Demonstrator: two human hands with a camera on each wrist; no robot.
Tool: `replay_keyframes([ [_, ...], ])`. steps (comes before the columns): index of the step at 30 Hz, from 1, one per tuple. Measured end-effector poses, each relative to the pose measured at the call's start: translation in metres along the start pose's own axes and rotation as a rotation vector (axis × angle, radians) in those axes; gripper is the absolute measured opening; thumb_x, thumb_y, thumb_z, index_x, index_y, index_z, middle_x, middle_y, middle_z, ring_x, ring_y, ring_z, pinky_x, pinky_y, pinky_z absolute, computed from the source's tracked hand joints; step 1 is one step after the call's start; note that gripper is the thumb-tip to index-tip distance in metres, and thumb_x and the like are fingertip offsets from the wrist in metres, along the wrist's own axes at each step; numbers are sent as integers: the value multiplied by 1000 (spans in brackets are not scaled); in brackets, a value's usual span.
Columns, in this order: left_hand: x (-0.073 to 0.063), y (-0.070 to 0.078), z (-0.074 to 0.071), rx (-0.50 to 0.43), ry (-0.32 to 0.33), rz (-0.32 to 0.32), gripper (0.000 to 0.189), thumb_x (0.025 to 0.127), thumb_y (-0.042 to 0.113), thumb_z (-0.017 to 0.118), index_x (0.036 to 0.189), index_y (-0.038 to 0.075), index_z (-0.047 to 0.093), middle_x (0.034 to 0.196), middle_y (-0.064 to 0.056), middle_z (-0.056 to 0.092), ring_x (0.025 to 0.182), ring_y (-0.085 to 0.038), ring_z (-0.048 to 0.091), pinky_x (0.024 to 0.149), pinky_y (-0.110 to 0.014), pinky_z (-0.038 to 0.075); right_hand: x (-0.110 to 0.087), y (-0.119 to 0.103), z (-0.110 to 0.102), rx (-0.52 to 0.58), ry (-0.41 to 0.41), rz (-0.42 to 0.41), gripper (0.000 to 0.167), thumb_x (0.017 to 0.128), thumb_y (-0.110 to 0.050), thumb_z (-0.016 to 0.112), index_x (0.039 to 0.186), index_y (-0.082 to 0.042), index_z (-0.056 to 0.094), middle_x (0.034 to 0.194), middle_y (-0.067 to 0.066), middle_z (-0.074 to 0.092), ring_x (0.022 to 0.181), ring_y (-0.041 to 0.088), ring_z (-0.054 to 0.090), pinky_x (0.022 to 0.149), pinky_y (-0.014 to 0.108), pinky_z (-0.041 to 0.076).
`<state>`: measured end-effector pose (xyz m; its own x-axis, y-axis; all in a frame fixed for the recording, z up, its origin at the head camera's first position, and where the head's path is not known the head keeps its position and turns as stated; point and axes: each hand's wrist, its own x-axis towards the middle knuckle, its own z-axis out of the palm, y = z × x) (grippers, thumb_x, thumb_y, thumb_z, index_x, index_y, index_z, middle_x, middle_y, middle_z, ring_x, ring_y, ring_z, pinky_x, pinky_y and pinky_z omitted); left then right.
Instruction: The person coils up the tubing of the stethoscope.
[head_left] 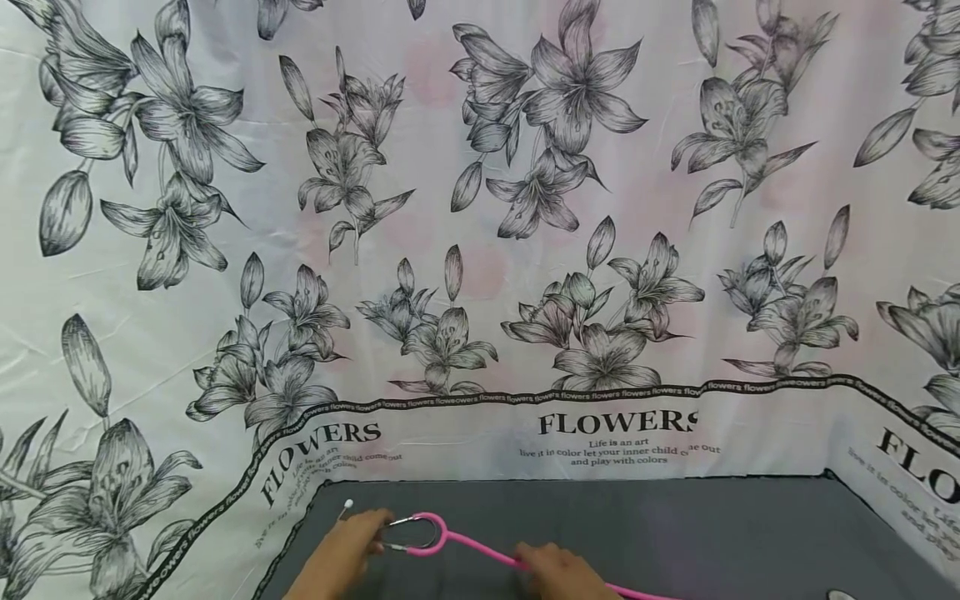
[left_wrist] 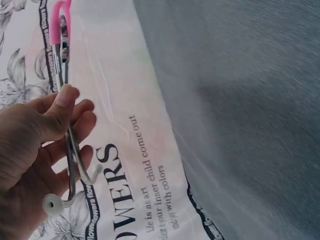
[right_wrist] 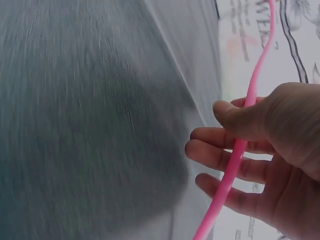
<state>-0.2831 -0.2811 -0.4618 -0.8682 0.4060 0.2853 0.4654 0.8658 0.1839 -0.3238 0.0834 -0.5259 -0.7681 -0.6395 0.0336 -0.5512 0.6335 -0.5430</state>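
A stethoscope with bright pink tubing (head_left: pixel 483 547) is held up between both hands in the head view. My left hand (head_left: pixel 341 554) grips its metal ear tubes (left_wrist: pixel 71 172), thumb on one side and curled fingers on the other. Below that hand's fingers, a white eartip (left_wrist: pixel 52 204) sticks out at the end of one tube. Farther along, my right hand (head_left: pixel 564 573) holds the pink tubing (right_wrist: pixel 231 175), which runs under the thumb and across the bent fingers. From there the tubing continues toward the lower right of the head view.
A dark grey tabletop (head_left: pixel 675 525) lies beneath the hands. Behind and beside it hangs a white cloth (head_left: pixel 435 333) printed with flowers and lettering. A small pale rounded object (head_left: pixel 840 595) is cut off at the lower right edge of the head view.
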Motion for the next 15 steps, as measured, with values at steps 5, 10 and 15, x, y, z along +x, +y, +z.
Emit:
replay_keyframes([
  [5, 13, 4, 0, 56, 91, 4, 33, 87, 5, 79, 117, 9, 68, 92, 6, 70, 79, -4, 62, 68, -32, 52, -23, 0, -30, -29, 151, -26, 24, 94, -6, 70, 104, -21, 55, 79, -11, 60, 68, 1, 49, 59, 26, 42],
  [10, 31, 16, 2, 72, 183, 34, 36, 85, 6, 81, 119, 10, 67, 102, 2, 74, 85, -10, 68, 70, -32, 53, -36, 9, -61, -25, 297, -104, 19, 94, -2, 69, 101, -18, 61, 83, -7, 68, 70, -4, 51, 55, 19, 43],
  [15, 56, 33, 4, 83, 293, 47, 34, 86, 2, 79, 117, 8, 68, 96, -1, 73, 80, -11, 67, 70, -31, 55, -42, 6, -103, -60, 416, -85, 14, 96, -6, 68, 102, -18, 65, 86, -6, 71, 70, -3, 54, 58, 20, 47],
])
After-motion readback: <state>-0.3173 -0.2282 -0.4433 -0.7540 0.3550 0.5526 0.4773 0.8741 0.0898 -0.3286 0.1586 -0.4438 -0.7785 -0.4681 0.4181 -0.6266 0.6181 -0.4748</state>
